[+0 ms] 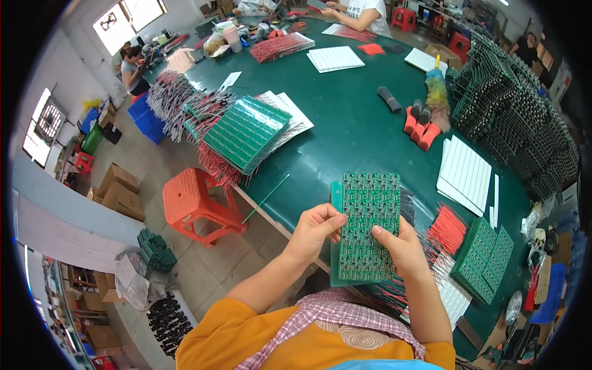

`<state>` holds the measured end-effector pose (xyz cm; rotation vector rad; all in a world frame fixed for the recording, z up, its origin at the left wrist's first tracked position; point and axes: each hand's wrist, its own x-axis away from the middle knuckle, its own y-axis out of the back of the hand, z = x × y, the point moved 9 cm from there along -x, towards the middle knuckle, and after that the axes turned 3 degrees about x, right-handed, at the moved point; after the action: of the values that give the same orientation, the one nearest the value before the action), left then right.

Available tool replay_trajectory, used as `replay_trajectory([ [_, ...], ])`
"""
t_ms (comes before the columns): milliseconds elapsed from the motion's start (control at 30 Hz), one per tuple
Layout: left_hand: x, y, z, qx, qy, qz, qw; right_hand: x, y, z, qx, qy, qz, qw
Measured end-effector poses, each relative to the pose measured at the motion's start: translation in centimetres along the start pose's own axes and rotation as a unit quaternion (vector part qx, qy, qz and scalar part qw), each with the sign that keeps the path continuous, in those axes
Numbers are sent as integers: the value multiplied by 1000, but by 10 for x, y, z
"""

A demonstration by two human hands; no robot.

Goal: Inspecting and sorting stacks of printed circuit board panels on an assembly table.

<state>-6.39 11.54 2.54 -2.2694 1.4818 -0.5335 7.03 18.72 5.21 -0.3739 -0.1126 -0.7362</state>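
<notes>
Close in front of me, a green circuit board panel (370,225) is held up, its face packed with rows of small repeated circuits. A plainer green strip (335,271) shows behind its left edge; whether it is a second panel I cannot tell. My left hand (313,233) pinches the left edge, thumb and finger together. On the right side, my right hand (402,245) grips the panel with its thumb on the front; its other fingers are hidden behind. Right of my right hand lie red wires (447,229) and a stack of similar green panels (478,262).
Left on the green table (345,117) sits a stack of green boards (246,132) among bundled wires. White sheets (464,176) lie at the right, near tall stacked boards (515,117). An orange stool (194,200) stands by the table's left edge. A person (364,15) works across the table.
</notes>
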Motion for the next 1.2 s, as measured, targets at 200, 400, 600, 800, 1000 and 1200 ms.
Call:
replay_trajectory([
  [200,-8,-10,13,130,80,43,987,-4,7,-10,-67,-54,-11,996],
  [400,-3,-6,-17,-172,-88,-68,979,7,-4,40,262,112,-63,957],
  [600,1,-22,-3,153,21,70,986,6,-6,-1,-100,-60,25,993],
  [800,9,-24,10,132,76,-34,988,9,-9,-29,-170,-67,31,983],
  [1000,-2,72,-63,-55,-114,-135,983,6,18,12,-149,5,-12,989],
  [1200,32,154,-59,-430,-27,-214,877,-7,24,17,-184,-8,-11,983],
])
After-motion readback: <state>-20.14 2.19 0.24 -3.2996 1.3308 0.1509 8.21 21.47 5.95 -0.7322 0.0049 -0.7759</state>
